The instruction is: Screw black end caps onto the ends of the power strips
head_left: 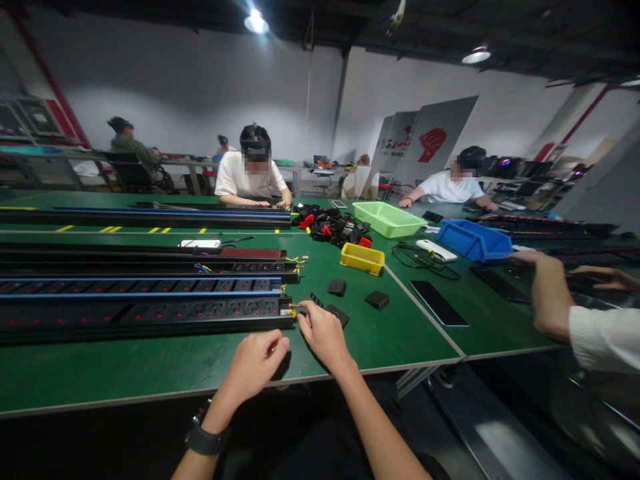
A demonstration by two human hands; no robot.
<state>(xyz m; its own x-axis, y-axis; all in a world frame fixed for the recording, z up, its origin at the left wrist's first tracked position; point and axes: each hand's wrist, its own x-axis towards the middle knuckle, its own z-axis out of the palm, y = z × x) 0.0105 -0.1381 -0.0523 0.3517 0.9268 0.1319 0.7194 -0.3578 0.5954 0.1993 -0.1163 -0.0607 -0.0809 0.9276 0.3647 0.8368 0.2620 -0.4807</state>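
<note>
My right hand (321, 332) reaches to the open end of the nearest power strip (210, 312), its fingers bent together beside the small yellow wire ends (289, 311). Whatever is between those fingertips is too small to make out. Close by on the left, my left hand (259, 363) is curled into a loose fist over the table's front edge; its palm is hidden. Under and beyond the right fingers lies a flat black part (338, 315). Two black end caps (337, 287) (377, 300) sit farther right.
More long strips (150, 287) lie parallel behind. A pile of black and red parts (335, 227), a yellow bin (363, 259), a green basket (387, 219) and a blue bin (473, 240) stand beyond. A phone (439, 303) and a co-worker's arm (550, 293) are at right.
</note>
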